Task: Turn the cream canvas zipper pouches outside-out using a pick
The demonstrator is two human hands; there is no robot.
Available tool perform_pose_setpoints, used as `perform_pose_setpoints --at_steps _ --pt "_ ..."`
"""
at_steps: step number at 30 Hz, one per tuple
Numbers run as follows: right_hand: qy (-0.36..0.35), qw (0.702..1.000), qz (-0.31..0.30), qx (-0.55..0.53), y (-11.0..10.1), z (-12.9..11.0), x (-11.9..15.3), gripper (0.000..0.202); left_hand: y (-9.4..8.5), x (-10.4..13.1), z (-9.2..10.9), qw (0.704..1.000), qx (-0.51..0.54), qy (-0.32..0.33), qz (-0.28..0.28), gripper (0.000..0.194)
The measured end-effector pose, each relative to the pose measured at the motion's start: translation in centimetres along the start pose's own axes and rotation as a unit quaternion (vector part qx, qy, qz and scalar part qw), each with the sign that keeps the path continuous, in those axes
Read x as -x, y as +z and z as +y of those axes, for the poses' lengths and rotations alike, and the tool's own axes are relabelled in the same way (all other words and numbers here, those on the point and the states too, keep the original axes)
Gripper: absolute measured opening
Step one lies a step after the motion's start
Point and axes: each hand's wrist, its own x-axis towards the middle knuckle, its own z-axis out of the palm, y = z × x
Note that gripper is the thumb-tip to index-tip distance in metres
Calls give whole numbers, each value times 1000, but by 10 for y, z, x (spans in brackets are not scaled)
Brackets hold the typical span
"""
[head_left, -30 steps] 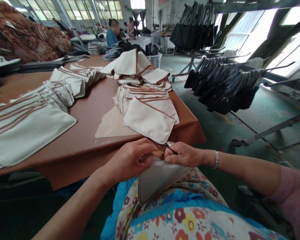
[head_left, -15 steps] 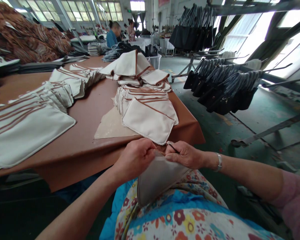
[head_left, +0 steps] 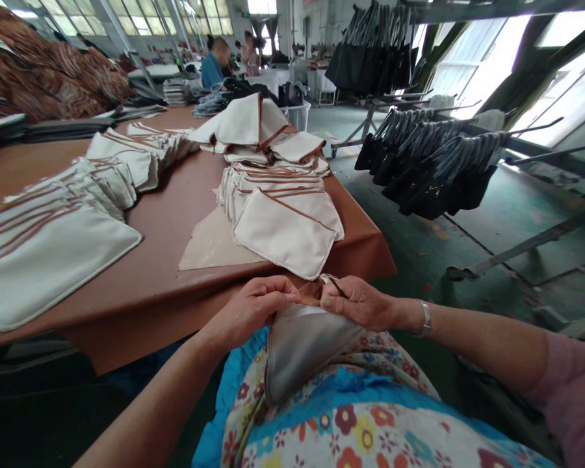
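A sewn bag piece [head_left: 305,348], pale with a greyish shaded face and brown showing at its top edge, hangs over the lap. My left hand [head_left: 259,305] pinches that top edge on the left, thumb against forefinger. On the right, my right hand [head_left: 358,303] closes on the same edge, and a thin dark tool [head_left: 338,286] sticks out between its fingers; I cannot make out its kind. Just beyond both hands lies a cream bag piece [head_left: 285,233] with brown trim, on top of a stack at the table's front edge.
The table [head_left: 175,227] has a brown cover that drapes over its front. Rows of cream pieces [head_left: 53,260] lie at left, with a folded pile [head_left: 244,123] farther back. Racks of black bags [head_left: 429,175] stand at right. A person in blue [head_left: 214,65] sits in the background.
My left hand has opened from a tighter curl into a flatter pinch and shifted slightly left. More brown edge shows between the hands. The whole view has shifted a little.
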Motion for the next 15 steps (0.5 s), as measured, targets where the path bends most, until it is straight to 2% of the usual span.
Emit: perform_pose_setpoints --at_steps 6,9,15 --pt "1 1000 11 14 0 0 2 46 6 4 7 993 -104 51 -21 27" --pt "-4 1000 16 27 0 -1 3 46 13 5 5 974 -208 80 31 26" --pt "-6 999 18 31 0 1 5 45 20 7 -3 902 -357 197 143 27"
